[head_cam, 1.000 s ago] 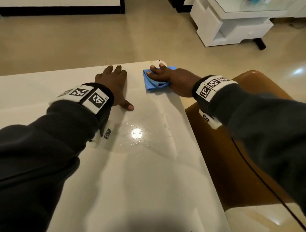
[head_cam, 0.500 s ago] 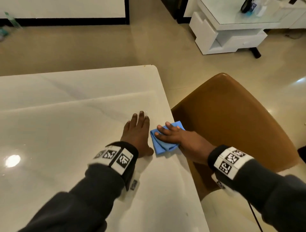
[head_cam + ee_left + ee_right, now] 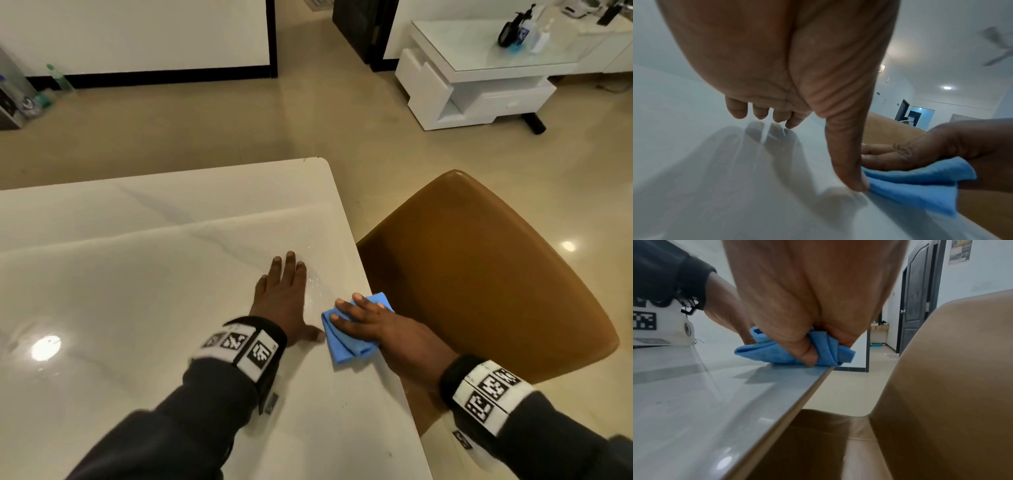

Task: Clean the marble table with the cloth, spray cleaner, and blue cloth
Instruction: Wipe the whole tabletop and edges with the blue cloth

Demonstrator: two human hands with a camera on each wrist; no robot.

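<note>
Table [image 3: 137,291] | left hand [image 3: 282,301] fingers [image 3: 290,270] flat | right hand [image 3: 376,329] thumb pinches blue cloth [image 3: 768,355], right-wrist view only

No words or numbers can be read. The wrist bands [image 3: 493,394] carry only black-and-white square code patterns, and the poster [image 3: 960,251] on the far wall is perhaps printed, but too blurred to read

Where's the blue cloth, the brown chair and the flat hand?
blue cloth [image 3: 342,351]: head view, its lower fold.
brown chair [image 3: 479,274]: head view, its broad surface.
left hand [image 3: 281,301]: head view, back of hand.
</note>
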